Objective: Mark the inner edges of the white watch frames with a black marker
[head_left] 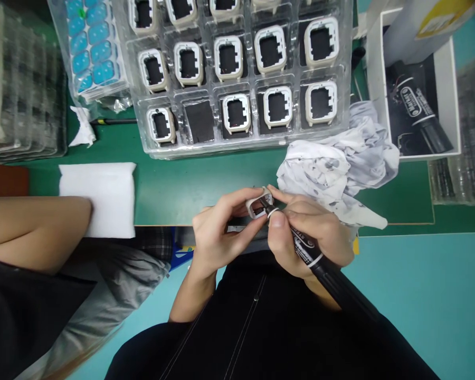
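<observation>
My left hand [224,229] pinches a small white watch-case frame [254,207] between thumb and fingers, just over the table's front edge. A black marker pen [306,248] is gripped in my right hand [311,229], its tip inside the frame's opening. Whether the tip touches the inner wall I cannot tell. The right fingertips reach the frame's far rim. Behind my hands lies a clear plastic tray [221,145] with rows of similar white frames [236,113]; one pocket in its front row shows only its dark bottom.
A crumpled white cloth [320,169] lies right of my hands. At the right, a white box [457,105] holds black markers [419,111] and a bottle [423,31]. Blue pieces [98,50], stacked trays [27,89] and a white pad [106,184] are left, beside another person's arm [35,227].
</observation>
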Demonstrator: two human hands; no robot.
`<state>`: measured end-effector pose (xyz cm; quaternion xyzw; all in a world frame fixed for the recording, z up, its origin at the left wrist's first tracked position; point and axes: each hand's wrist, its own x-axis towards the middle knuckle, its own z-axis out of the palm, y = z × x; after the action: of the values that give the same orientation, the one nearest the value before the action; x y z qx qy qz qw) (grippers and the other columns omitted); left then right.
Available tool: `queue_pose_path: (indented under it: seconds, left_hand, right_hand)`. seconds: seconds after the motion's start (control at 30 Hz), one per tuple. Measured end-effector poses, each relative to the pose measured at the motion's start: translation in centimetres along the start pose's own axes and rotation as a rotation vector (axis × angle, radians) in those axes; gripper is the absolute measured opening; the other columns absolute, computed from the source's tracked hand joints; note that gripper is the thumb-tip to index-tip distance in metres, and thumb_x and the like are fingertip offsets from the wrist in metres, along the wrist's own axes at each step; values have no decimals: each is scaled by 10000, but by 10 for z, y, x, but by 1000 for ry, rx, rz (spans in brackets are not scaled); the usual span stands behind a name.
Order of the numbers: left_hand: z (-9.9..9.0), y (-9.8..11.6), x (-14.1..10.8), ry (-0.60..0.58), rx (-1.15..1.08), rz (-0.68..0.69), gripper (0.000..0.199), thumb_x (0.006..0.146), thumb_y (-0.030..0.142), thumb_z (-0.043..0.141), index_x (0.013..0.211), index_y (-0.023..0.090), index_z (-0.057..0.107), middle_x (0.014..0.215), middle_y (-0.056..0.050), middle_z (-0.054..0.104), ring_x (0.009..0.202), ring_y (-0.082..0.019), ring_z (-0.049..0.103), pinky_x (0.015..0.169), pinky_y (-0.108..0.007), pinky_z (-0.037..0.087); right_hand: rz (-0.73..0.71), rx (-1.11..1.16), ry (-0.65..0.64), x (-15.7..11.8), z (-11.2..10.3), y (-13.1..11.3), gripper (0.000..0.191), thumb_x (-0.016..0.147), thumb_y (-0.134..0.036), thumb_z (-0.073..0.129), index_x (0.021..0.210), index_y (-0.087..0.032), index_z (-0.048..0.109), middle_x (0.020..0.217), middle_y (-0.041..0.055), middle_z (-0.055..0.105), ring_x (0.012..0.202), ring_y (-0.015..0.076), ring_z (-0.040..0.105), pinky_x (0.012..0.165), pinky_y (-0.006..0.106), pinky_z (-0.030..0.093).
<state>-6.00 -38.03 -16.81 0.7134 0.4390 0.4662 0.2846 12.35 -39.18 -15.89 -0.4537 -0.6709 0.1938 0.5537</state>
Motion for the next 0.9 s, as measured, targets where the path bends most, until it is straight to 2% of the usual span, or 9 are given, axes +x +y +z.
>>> queue_pose_path:
  seconds: [0.17, 0.27, 0.37, 0.57, 0.73, 0.9]
  left_hand:
    - [-2, -2, 1, -23, -126, -48, 587, 946, 307, 1061, 1478, 268, 817, 1232, -51, 939, 1005, -219, 946, 954, -258, 796]
    - [-5, -3, 4, -39, -209, -119, 635, 893, 352, 1103, 1456, 255, 826, 1208, -67, 941, 1037, -248, 949, 947, -278, 804]
    - [-6, -1, 6, -52, -246, -165, 665, 849, 388, 1132, 1425, 244, 833, 1168, -70, 943, 1013, -255, 950, 920, -285, 811]
    - [-5, 3, 10, -60, -271, -213, 657, 826, 439, 1143, 1369, 224, 842, 1145, -79, 945, 990, -265, 951, 900, -299, 817]
    - [-7, 5, 17, -91, -335, -259, 640, 803, 383, 1160, 1341, 226, 851, 1109, -60, 946, 939, -246, 947, 879, -282, 811]
    - [-9, 4, 21, -107, -361, -277, 632, 788, 407, 1165, 1308, 214, 862, 1070, -57, 943, 910, -240, 941, 860, -280, 806]
  right_hand:
    - [-25, 64, 90, 1, 7, 3, 295, 1007, -65, 786, 899, -284, 621, 718, -97, 724, 590, 124, 730, 939, 409, 842]
    - [-82, 144, 162, 1, 10, 5, 254, 1013, -27, 740, 958, -260, 654, 735, -82, 714, 592, 123, 700, 940, 457, 851]
    - [-72, 194, 145, 2, 11, 6, 242, 1013, -2, 738, 983, -233, 673, 753, -63, 712, 599, 125, 684, 972, 509, 855]
    - [-78, 183, 236, 4, 15, 3, 263, 989, -16, 756, 1015, -267, 684, 726, -87, 698, 561, 148, 683, 916, 496, 865]
    - [-42, 181, 214, 2, 16, 5, 297, 1007, -50, 765, 1003, -316, 633, 707, -113, 665, 524, 138, 653, 936, 473, 860]
    - [-52, 236, 304, 1, 20, 5, 254, 1037, -112, 801, 1091, -310, 650, 693, -121, 638, 504, 143, 634, 949, 503, 858]
